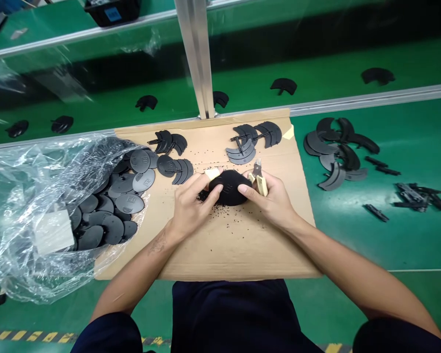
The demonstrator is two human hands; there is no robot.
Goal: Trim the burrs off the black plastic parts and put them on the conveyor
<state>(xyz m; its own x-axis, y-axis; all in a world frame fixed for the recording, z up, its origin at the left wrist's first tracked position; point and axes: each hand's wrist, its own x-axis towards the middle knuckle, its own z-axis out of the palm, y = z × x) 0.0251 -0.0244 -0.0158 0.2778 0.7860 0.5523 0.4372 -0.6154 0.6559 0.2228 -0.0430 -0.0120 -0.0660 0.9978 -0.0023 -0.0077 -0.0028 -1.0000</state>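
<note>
Held above the cardboard is a black oval plastic part [231,188] with faint raised marks on its face. My left hand [193,198] is closed on its left edge, thumb on top; something pale [212,173] covers a fingertip. My right hand [274,198] keeps a pair of nippers [257,177] in the fingers, their jaws pointing up and away, while the thumb presses on the part's right edge. Small black scraps [226,214] lie scattered on the cardboard sheet [220,255] beneath.
At left, a clear plastic bag [25,264] spills many black discs [130,203]. Curved black parts [242,144] sit on the cardboard's far side, more [334,152] on the green bench at right, beside thin black pieces [419,196]. A metal post [196,59] rises behind.
</note>
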